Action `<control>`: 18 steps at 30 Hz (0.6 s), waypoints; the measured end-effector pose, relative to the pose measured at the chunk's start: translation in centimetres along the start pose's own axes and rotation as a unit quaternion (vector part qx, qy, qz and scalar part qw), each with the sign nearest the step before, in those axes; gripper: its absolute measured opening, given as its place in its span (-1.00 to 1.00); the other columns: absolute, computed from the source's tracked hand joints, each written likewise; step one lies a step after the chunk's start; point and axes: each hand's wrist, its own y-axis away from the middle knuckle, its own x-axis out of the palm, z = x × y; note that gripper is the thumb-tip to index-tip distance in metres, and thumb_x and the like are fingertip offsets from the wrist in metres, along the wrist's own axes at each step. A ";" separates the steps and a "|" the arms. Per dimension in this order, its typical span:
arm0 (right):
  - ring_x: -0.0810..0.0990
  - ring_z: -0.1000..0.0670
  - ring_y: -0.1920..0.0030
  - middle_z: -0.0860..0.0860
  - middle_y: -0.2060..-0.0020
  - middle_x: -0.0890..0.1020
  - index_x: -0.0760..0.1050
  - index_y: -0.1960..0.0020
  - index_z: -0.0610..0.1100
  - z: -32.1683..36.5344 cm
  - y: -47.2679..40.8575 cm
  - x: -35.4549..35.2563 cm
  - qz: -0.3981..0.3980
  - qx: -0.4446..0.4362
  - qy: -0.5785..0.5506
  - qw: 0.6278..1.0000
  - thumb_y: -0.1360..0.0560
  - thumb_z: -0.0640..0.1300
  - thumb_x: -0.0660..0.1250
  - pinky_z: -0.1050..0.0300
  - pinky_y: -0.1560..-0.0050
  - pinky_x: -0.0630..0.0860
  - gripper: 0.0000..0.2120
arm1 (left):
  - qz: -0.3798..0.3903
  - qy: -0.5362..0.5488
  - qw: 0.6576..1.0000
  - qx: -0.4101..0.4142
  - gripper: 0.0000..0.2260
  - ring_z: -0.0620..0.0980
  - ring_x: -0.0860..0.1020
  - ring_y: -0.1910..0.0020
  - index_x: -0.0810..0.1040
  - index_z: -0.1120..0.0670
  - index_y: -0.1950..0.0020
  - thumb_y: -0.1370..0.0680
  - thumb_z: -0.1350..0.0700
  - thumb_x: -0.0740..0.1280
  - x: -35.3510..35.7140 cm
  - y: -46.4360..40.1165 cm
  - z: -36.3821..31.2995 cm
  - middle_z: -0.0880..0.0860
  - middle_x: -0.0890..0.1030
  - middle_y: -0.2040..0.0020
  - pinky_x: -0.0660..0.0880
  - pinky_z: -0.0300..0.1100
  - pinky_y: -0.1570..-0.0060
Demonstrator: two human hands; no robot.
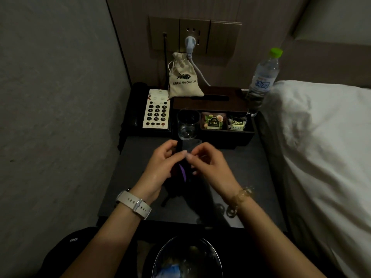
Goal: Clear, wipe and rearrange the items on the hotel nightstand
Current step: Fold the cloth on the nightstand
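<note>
Both my hands hold a dark cloth (187, 178) with a purple patch above the middle of the dark nightstand top (138, 157). My left hand (160, 169) grips its left side, and my right hand (208, 165) pinches its upper edge. At the back stand a black phone (154, 111) with a white keypad, a beige drawstring bag (183, 77), a clear glass (187, 125), a dark tissue box (212, 99) with a tray of tea sachets (215, 121), and a green-capped water bottle (262, 81).
A bed with white bedding (321, 141) lies close on the right. The grey wall (56, 97) runs along the left. A plug and cable (190, 45) hang from the socket panel behind. A round bin (187, 259) sits below the nightstand's front edge.
</note>
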 end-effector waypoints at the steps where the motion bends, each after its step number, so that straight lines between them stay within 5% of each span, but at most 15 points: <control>1: 0.53 0.07 0.16 -0.01 0.19 0.56 0.46 0.06 -0.05 -0.2 0.2 0.6 0.001 -0.004 0.002 1.000 -0.46 -0.05 0.45 0.07 0.12 0.53 -0.82 | -0.001 -0.003 1.000 -0.003 -0.85 -0.14 0.66 0.18 0.62 -0.06 0.07 -0.58 0.16 0.31 0.1 0.0 0.0 -0.06 0.69 0.16 0.53 -0.32 0.33; 5: 0.51 0.31 0.15 0.18 0.16 0.53 0.42 0.00 -0.01 -0.5 0.5 1.5 -0.042 -0.047 0.077 0.995 -0.35 -0.03 0.54 0.40 0.12 0.46 -0.64 | -0.023 -0.022 0.999 0.013 -0.89 -0.18 0.59 0.31 0.58 0.07 0.07 -0.60 0.13 0.28 0.2 -0.2 0.1 -0.03 0.63 0.26 0.47 -0.35 0.44; 10: 0.63 -0.01 0.09 -0.06 0.16 0.66 0.60 0.00 -0.23 0.4 0.1 -0.1 -0.060 -0.027 0.011 0.998 -0.50 -0.29 0.38 0.02 -0.04 0.55 -0.91 | -0.057 -0.026 0.996 0.065 -0.91 -0.21 0.60 0.32 0.56 0.15 0.07 -0.60 0.20 0.28 0.3 -0.2 0.0 -0.03 0.64 0.30 0.47 -0.40 0.36; 18: 0.60 -0.18 0.14 -0.40 0.09 0.63 0.55 0.02 -0.46 -0.3 -1.1 -6.9 -0.114 0.099 0.012 0.988 -0.49 -0.26 0.40 -0.09 0.06 0.52 -0.77 | -0.116 -0.108 0.987 0.023 -0.88 -0.04 0.55 0.17 0.55 0.17 0.08 -0.61 0.26 0.24 -2.9 -1.5 0.3 0.09 0.59 0.18 0.47 -0.23 0.11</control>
